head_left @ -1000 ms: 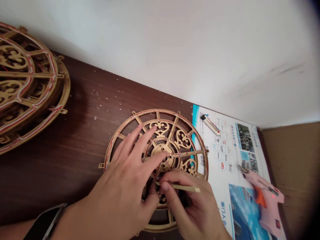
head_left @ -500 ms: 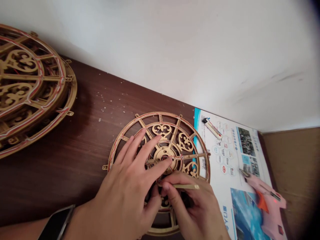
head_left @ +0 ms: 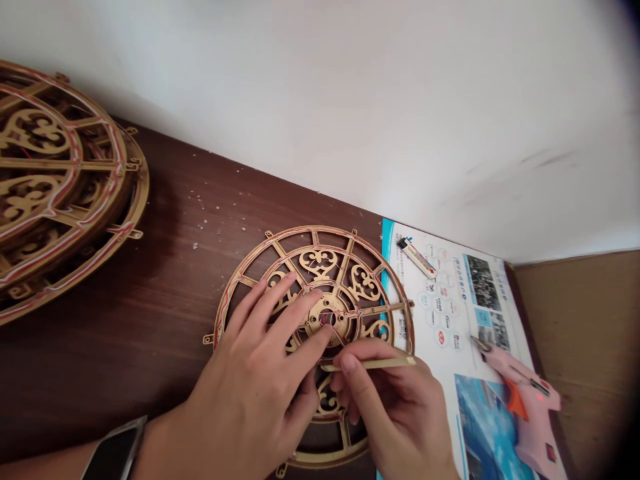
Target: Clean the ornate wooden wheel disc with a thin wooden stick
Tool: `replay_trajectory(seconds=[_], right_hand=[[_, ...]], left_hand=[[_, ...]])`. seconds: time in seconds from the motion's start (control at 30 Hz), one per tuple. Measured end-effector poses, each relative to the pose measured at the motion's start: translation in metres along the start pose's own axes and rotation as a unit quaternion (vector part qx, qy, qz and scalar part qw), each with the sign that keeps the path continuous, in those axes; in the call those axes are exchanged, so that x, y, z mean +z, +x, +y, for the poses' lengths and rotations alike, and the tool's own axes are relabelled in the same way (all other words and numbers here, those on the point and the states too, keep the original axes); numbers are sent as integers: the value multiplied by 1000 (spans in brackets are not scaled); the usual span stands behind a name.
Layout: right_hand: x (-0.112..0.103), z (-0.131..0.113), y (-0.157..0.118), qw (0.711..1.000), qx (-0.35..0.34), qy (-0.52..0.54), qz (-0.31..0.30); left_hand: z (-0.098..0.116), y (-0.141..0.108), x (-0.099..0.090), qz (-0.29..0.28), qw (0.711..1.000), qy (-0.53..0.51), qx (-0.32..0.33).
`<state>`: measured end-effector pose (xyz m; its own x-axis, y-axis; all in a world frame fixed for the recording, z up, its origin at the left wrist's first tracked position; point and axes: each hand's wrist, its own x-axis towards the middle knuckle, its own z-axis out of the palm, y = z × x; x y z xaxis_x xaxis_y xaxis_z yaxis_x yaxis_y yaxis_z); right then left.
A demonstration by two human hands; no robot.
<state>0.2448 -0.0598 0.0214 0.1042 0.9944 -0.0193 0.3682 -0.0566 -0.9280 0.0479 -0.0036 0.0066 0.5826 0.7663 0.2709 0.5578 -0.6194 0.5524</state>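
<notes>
A round gold openwork frame lies on the brown table, with red and white wires running along its rings and spokes. My left hand rests on its left part, fingers spread over the rings and the index fingertip near the central hub. In my right hand is a thin pale stick, pinched between thumb and fingers. The stick's left tip is just below the hub, close to my left thumb. My right hand covers the lower right of the frame.
Stacked similar gold frames stand at the left. On the right a printed sheet carries a lighter and a pink glue gun. White crumbs dot the brown table; a white wall rises behind.
My right hand and the stick have shifted slightly right, and the stick's tip has moved out from beside my left thumb. The whole view has shifted a little.
</notes>
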Motion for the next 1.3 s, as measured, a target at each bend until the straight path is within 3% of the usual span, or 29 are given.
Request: replay_trajectory(seconds=[0.33, 0.6, 1.07, 1.17, 1.3], right_hand=[[0, 6, -4, 1000, 3, -12, -7], [-1, -4, 6, 993, -90, -72, -24], [4, -4, 4, 971, -177, -144, -70], [4, -7, 5, 973, -163, -150, -69], [5, -10, 9, 988, -93, -111, -59]], left_hand=[[-3, 0, -3, -4, 1000, -3, 15], [-4, -2, -8, -23, 999, -33, -4], [8, 10, -6, -22, 996, -47, -71], [10, 13, -7, -25, 995, -51, -82], [7, 14, -7, -25, 995, -55, -83]])
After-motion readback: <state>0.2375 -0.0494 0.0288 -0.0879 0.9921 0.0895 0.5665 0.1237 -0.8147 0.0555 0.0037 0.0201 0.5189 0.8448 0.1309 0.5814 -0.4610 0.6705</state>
